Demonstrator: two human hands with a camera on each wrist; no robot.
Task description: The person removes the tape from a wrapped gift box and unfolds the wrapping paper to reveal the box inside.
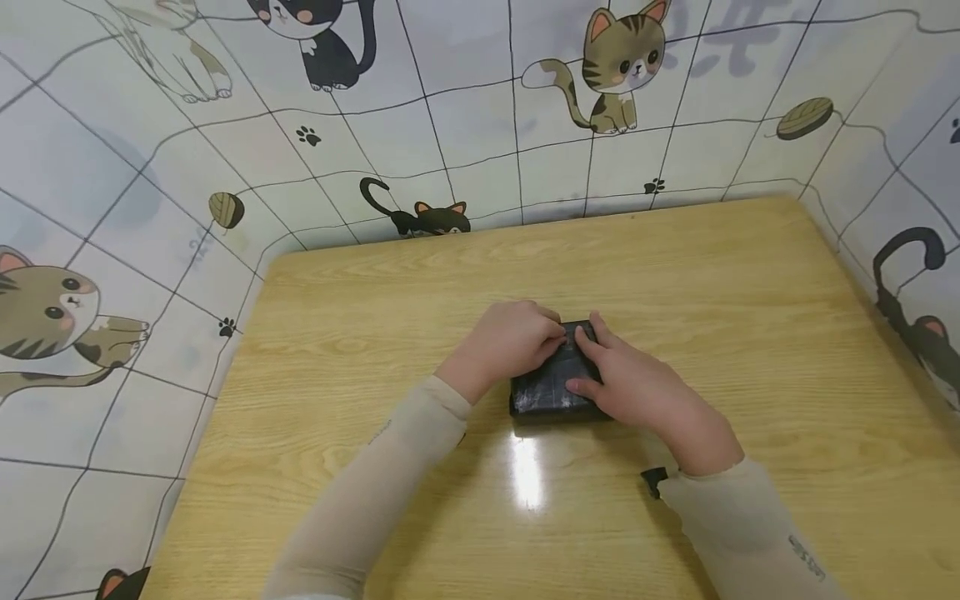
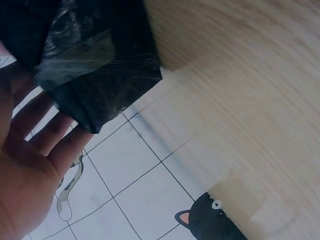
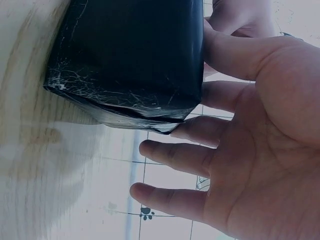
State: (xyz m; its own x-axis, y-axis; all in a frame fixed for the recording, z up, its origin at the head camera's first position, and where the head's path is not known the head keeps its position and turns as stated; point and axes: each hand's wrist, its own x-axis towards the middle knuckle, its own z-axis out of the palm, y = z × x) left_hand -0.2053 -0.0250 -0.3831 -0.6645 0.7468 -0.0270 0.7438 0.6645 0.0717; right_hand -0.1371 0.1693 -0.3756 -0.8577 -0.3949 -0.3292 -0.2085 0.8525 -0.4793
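A black, box-shaped package [image 1: 551, 390] wrapped in shiny plastic lies on the wooden table between both hands. Clear tape and creases show on its end in the left wrist view, on the package [image 2: 107, 65]. My left hand [image 1: 513, 340] bends its fingers over the far left part and pinches at the top; the fingertips are partly hidden. From the right, my right hand [image 1: 637, 382] rests on the package with fingers spread and thumb on top. In the right wrist view that hand's [image 3: 250, 145] fingers are fairly straight, two of them reaching past the wrapped end.
The wooden table [image 1: 337, 350] meets white tiled walls [image 1: 480, 125] with cat drawings at the back and both sides. A small black piece [image 1: 655, 481] sticks out at the right cuff. Light sleeves cover both forearms.
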